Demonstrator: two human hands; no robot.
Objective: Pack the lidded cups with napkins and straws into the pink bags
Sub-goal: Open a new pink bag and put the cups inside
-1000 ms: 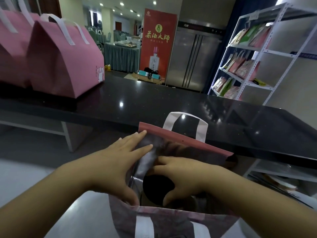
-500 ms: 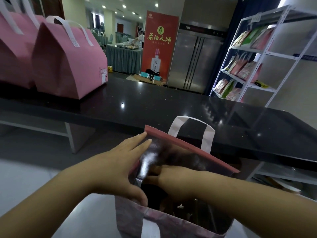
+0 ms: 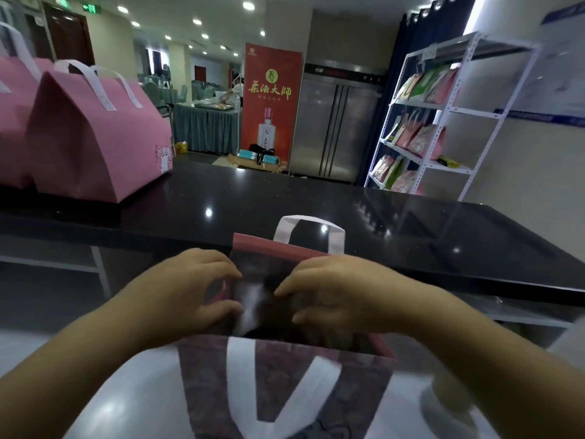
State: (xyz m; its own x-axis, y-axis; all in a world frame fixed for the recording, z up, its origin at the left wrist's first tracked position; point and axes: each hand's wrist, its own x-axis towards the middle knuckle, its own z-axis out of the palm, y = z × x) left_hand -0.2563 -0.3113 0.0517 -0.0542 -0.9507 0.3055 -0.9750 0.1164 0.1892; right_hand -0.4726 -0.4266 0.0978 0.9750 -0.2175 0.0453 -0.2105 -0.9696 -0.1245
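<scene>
Pink bag [image 3: 364, 372], mouth spread for packing: left hand [image 3: 186, 296] pinches its side; right hand [image 3: 335, 289] fingers curl inside, grip unclear.

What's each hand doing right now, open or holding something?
Left hand: pinches the left edge of the pink bag.
Right hand: curled inside the bag's mouth; hold cannot be told.

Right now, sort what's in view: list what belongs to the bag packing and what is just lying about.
Job in hand: open pink bag; left hand and right hand at its mouth; closed pink bags on the black counter.

Lying about: red banner; steel fridge; white shelf rack of pouches.
</scene>
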